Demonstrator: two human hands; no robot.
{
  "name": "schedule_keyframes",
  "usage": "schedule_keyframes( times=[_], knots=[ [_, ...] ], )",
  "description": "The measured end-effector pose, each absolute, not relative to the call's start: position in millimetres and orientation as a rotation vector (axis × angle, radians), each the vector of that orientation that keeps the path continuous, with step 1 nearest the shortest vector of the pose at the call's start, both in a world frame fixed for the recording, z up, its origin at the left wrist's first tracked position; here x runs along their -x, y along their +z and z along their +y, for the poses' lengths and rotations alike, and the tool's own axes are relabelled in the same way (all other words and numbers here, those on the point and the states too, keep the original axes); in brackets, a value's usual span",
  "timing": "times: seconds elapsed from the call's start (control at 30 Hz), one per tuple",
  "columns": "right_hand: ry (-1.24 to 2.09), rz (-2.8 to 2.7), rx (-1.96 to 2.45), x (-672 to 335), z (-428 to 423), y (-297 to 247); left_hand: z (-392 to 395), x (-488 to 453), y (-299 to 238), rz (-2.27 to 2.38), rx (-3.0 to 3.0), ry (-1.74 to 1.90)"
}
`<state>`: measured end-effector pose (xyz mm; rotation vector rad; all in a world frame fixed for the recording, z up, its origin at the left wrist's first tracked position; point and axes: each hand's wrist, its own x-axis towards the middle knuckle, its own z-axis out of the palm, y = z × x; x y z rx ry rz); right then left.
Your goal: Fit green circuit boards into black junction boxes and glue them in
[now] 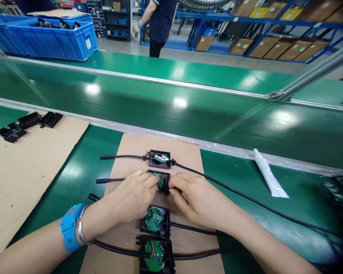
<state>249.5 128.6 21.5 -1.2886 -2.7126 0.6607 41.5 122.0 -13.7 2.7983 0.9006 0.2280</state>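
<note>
Several black plastic housings with round green circuit boards and black cables stand in a column before me. My left hand (134, 194) is closed on the left side of the second housing from the back (166, 182), its fingertips at the board's edge. From the other side, my right hand (198, 196) pinches the same housing's right end, and its fingers hide the cable exit there. Behind it lies the farthest housing (152, 161), with a white patch on its board. Nearer to me are a third housing (167, 224) and the nearest one (169, 255), with coloured wires.
Cardboard (188, 148) lies under the housings. A white tube (268, 173) lies to the right, circuit boards (340, 194) at the far right edge. Black plastic parts (28, 120) rest on another cardboard sheet (51, 148). Beyond the rail are blue crates (54, 42) and a person (160, 23).
</note>
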Motion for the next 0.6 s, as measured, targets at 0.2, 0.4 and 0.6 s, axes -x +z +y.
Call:
schedule_keyframes(
  times=[0.2,0.4,0.6],
  knots=[
    [0.009,-2.868,1.210,-252,125,11,120,-41,-15,0.908,-2.803,0.242],
    [-0.215,-2.849,0.959,-251,118,5,118,-41,-17,0.906,-2.808,0.246],
    [0.475,-2.608,1.472,-252,126,-4,118,-41,-15,0.905,-2.812,0.246]
  ],
)
